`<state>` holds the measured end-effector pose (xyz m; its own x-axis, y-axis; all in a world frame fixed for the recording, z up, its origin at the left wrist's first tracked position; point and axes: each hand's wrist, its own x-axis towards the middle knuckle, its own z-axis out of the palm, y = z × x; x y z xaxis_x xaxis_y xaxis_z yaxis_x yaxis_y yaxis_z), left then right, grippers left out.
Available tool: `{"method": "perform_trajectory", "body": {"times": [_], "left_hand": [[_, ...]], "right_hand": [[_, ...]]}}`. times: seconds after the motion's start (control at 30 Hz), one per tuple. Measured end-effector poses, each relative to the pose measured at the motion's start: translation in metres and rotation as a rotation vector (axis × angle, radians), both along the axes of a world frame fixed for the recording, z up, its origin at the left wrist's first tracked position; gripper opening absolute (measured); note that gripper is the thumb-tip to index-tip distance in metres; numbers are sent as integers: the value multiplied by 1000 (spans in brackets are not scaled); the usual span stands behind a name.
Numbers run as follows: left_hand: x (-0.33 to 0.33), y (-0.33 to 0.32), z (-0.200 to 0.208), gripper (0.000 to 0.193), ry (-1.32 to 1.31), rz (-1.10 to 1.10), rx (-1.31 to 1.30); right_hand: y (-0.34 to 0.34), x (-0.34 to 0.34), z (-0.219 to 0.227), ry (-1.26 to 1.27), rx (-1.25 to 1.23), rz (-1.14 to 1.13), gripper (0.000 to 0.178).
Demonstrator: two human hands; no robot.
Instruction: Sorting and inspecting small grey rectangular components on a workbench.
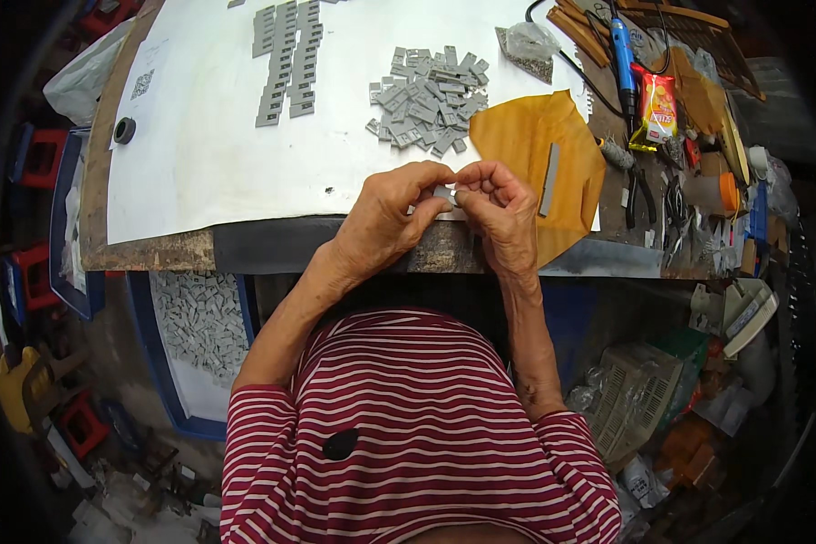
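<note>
Near the front edge of the table, my left hand [392, 207] pinches a small grey flat piece [443, 192] between thumb and fingers. Close against it, my right hand [503, 216] is closed too, its thumb and forefinger at the piece's right end. A tiny bright bit shows there, too small to name. Just beyond my hands lies a loose heap of grey rectangular pieces [429, 102]. Farther left, more such pieces are laid in neat overlapping rows [287, 68]. Beside my right hand, a narrow grey strip [549, 179] rests on a brown-orange sheet [512, 131].
White paper [199, 163] covers much of the table, with a black ring [124, 131] at left. A blue screwdriver-like tool [623, 63], a red-yellow packet [655, 109] and pliers [642, 195] lie right. Below left, a blue tray [145, 335] holds many light pieces.
</note>
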<state>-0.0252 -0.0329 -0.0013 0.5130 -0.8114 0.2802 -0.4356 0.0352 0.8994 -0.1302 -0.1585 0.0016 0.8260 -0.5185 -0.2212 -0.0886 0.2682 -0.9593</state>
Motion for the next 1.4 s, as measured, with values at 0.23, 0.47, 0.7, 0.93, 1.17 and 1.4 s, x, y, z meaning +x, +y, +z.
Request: {"method": "perform_trajectory", "body": {"times": [0.23,0.47,0.7,0.93,1.17,1.4], "left_hand": [[-1,-1,-1,28,-8,16,21],[2,-2,-1,20,-71,11,-28],[3,-1,-4,21,-80,32,-7],[2,0,-3,20,-78,37,10],[0,0,-3,18,-69,51,9],[-1,0,-5,21,-104,64,-1]], "right_hand": [[1,2,3,-19,-39,-28,14],[-3,0,1,-12,56,31,11],[-2,1,-5,-101,143,18,13],[-2,1,-9,-103,170,21,14],[0,2,-8,-118,169,4,12],[1,1,-9,-105,122,-22,12]]}}
